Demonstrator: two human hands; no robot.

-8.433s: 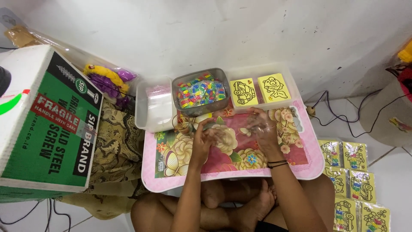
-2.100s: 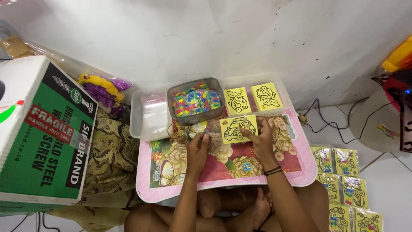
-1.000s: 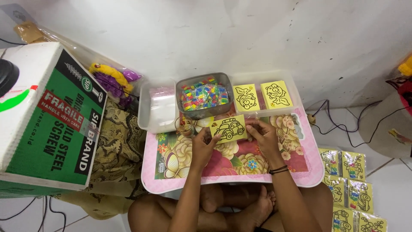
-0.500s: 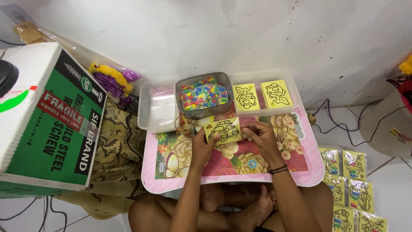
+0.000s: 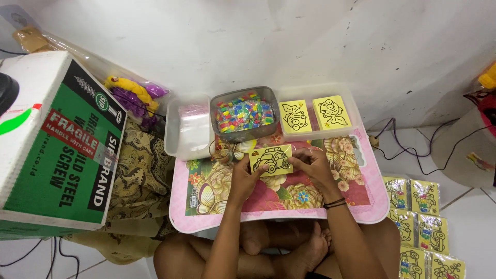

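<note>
Both hands hold one yellow card (image 5: 270, 159) with a car drawing, just above the flowered pink table (image 5: 361, 206). The left hand (image 5: 244, 175) pinches its left edge, fingers closed on it; the right hand (image 5: 313, 164) grips the right edge the same way. Fingertips under the card are hidden. Behind it stands a grey tin (image 5: 244, 113) of small colourful pieces, too small to identify. Packets (image 5: 423, 227) on the floor are cut off by the frame edge.
</note>
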